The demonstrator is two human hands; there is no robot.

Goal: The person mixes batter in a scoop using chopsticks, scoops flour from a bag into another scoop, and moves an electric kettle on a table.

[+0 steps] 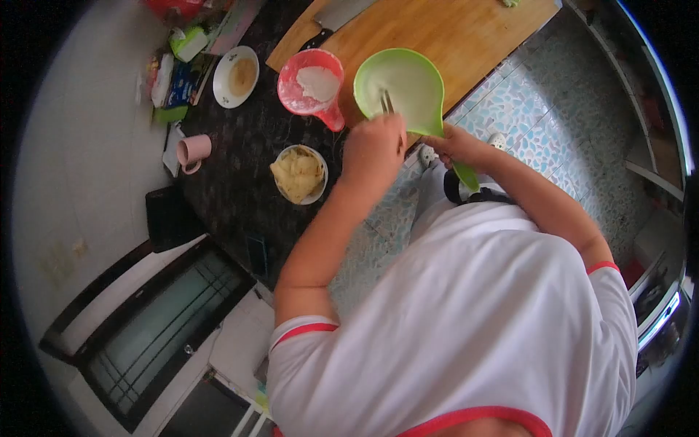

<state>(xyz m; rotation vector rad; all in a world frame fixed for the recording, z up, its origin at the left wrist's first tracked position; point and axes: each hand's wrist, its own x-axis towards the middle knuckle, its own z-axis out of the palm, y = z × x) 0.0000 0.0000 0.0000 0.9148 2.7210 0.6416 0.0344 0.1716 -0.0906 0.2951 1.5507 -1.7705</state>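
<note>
My left hand is closed around a pair of chopsticks, whose tips dip into pale, milky batter. The batter lies in a green scoop-shaped bowl at the edge of the cutting board. My right hand grips the bowl where its green handle begins, and the handle's end sticks out below my fingers. Beside it, to the left, stands a pink-red scoop bowl with white flour in it. Nearer to my left forearm is a white bowl of folded flatbread.
On the wooden cutting board lies a cleaver with a black handle. The dark counter also holds a plate with something brownish, a pink mug and a phone. Packages stand along the wall. Tiled floor lies to the right.
</note>
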